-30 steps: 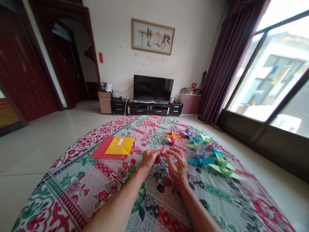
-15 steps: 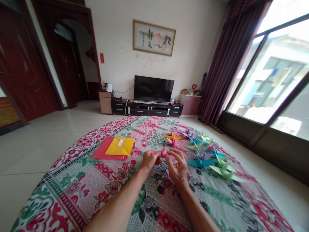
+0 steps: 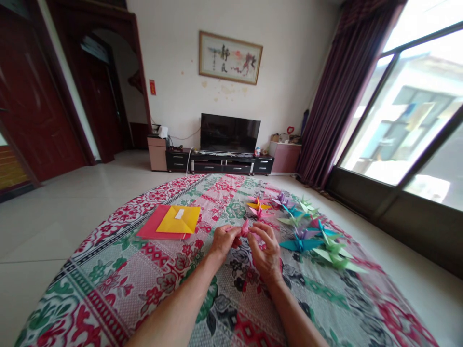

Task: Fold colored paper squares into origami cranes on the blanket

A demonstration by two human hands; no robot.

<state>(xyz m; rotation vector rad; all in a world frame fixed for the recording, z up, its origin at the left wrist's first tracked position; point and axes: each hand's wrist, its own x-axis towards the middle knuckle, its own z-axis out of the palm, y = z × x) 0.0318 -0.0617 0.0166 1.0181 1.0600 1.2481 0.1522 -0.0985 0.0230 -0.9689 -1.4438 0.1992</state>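
A pink paper crane (image 3: 245,228) is held between my two hands above the middle of the table. My left hand (image 3: 224,239) pinches one side of it between thumb and fingers. On the other side, my right hand (image 3: 265,246) has its thumb and fingertips closed on the crane's wing, with the other fingers curved over it. Fingers hide part of the paper. Just beyond my right hand sit an orange paper crane (image 3: 259,205) and another pink crane (image 3: 259,212).
Several folded cranes, among them a teal crane (image 3: 302,245) and a green crane (image 3: 336,253), lie on the right. At left, a yellow paper packet (image 3: 177,222) rests on red paper sheets (image 3: 152,226). A floral tablecloth (image 3: 144,284) covers the round table.
Both hands stay in nearly the same place around the pink crane. Only a very slight shift of the whole view shows.
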